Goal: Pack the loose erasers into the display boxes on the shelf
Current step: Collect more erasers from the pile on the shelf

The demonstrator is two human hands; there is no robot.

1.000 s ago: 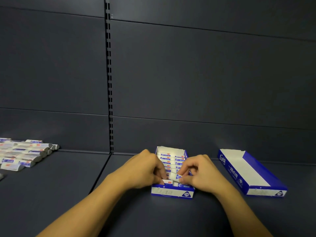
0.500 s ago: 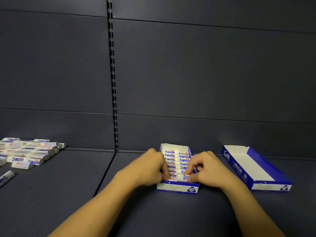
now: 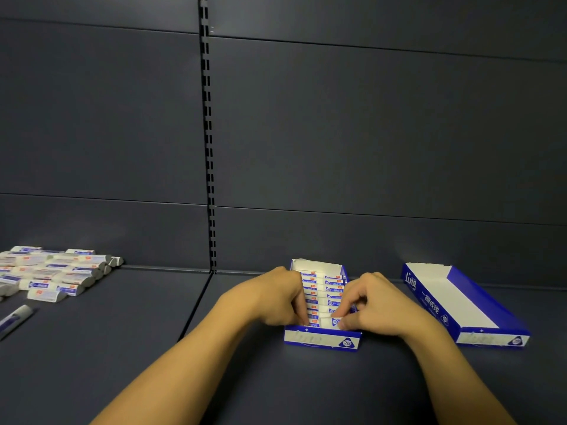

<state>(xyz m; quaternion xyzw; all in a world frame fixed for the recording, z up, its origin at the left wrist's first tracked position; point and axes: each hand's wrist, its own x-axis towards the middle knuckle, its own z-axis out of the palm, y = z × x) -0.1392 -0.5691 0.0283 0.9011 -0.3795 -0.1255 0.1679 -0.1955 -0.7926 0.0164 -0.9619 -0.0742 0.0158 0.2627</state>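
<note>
Both hands at nearly full blue-and-white cardboard display box on dark shelf, left hand curled bracing the row, right hand pinching white sleeved eraser into front slot, loose pile far left.

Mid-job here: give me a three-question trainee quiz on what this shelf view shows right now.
1. True or false: the display box on the right already holds erasers.
2. Which hand pinches the eraser at the near end of the filled box: A left hand, B right hand?
3. Fill in: the pile of loose erasers lies to the ____ of both boxes.

Key: 1 false; 2 B; 3 left.
</note>
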